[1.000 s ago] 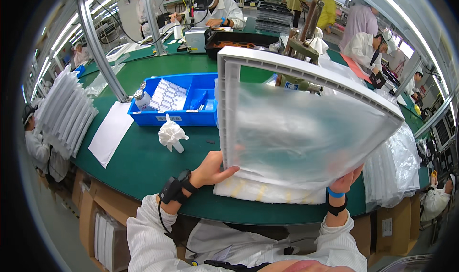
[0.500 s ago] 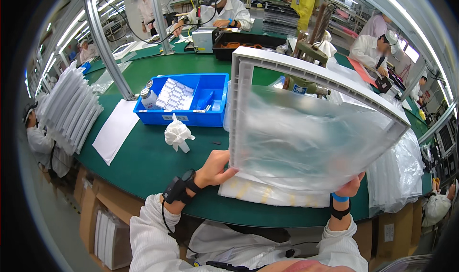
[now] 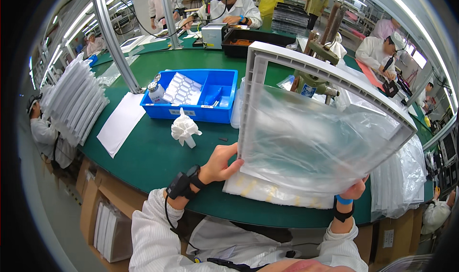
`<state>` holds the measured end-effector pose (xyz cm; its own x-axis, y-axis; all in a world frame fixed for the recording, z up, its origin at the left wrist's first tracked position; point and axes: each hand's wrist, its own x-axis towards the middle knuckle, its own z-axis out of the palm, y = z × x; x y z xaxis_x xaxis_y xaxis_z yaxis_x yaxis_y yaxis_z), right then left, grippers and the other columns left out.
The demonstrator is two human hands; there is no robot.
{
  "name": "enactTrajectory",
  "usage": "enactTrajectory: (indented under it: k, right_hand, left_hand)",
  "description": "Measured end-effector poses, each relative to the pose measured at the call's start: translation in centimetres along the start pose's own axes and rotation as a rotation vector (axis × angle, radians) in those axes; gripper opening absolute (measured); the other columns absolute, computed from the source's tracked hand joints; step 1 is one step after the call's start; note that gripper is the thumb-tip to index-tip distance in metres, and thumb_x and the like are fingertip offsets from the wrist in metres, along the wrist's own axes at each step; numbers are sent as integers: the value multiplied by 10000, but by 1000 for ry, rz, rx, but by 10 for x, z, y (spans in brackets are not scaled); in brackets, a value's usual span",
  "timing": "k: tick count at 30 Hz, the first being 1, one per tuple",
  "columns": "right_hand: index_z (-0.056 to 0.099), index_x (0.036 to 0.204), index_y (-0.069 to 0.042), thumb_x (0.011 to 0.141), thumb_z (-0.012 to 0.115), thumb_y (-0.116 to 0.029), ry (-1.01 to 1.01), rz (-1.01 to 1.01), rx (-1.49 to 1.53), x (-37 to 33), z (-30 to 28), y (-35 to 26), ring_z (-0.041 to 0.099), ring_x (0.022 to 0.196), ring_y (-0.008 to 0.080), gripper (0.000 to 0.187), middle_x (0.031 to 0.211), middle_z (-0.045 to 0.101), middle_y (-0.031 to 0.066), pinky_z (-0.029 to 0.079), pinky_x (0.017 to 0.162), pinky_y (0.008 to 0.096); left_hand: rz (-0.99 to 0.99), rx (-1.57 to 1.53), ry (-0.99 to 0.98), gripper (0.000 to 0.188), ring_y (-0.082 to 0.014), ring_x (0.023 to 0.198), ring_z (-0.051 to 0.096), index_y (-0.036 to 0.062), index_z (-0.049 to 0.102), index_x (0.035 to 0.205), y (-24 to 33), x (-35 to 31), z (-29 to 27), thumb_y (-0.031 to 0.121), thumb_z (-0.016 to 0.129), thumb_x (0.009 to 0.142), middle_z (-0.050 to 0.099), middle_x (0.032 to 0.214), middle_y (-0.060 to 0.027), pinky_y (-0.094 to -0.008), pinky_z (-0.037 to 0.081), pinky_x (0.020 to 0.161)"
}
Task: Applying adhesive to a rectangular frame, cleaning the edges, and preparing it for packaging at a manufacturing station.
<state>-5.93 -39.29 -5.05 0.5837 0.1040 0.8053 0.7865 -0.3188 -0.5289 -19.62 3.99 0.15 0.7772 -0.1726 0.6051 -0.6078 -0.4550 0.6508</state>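
A white rectangular plastic frame [image 3: 330, 76] stands tilted up before me, with a clear plastic bag [image 3: 306, 138] over its lower part. My left hand [image 3: 221, 163] grips the frame's lower left corner, thumb toward me. At the lower right my right hand [image 3: 355, 189] holds the bagged edge, its fingers partly hidden behind the film. Beneath lies a white foam sheet [image 3: 277, 193] with yellowish marks on the green table. Left of the frame sits a crumpled white tissue [image 3: 184, 127] in a small holder.
A blue divided bin [image 3: 191, 114] holds a bottle and label sheets. White paper [image 3: 120, 123] lies to its left. Stacked wrapped panels [image 3: 74, 99] stand far left; bagged panels [image 3: 399, 176] lie right. A green press [image 3: 315, 56] stands behind the frame. Co-workers sit across the table.
The view has shifted slightly, so the table and bin appear farther right. Both hands still hold the frame and bag in nearly the same pose.
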Motion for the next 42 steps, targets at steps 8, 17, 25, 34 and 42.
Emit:
enactTrajectory:
  k: [8,17,25,34,42]
  right_hand:
    - [426,1339,-33,712,495,-48,56,318,611,-11,7,0,597,1043,299,631,1243,560,176,526,873,410]
    - [471,1211,41,669,484,-69,87,311,487,2,16,-18,613,866,228,553,1058,609,137,530,765,333]
    - [603,1086,40,772,593,-101,-66,390,686,-6,12,-55,540,1056,281,344,1178,545,155,444,913,364]
    - [535,1190,43,892,460,-196,-8,551,434,9,-4,-146,592,783,212,390,997,613,134,504,685,319]
    - [580,1080,46,930,419,-126,-329,775,375,3,-31,-183,575,574,155,279,705,614,102,455,518,290]
  left_hand:
    - [-15,53,-132,310,-347,654,610,-3,620,1044,-8,-3,-6,158,603,779,633,793,-163,-352,485,605]
    - [10,-402,201,681,-289,1187,554,-23,368,1406,10,20,0,355,619,897,546,1309,-197,-385,392,1029]
    - [-90,-285,186,447,-164,1005,568,-1,306,1426,31,27,7,99,422,1006,594,1131,-104,-279,420,918]
    - [-119,-20,108,379,-162,774,605,-31,404,1324,70,1,-9,71,485,968,648,929,-114,-273,477,723]
    - [-581,-139,-159,456,-228,598,566,-41,386,1350,123,-63,2,156,528,964,621,757,-163,-319,467,618]
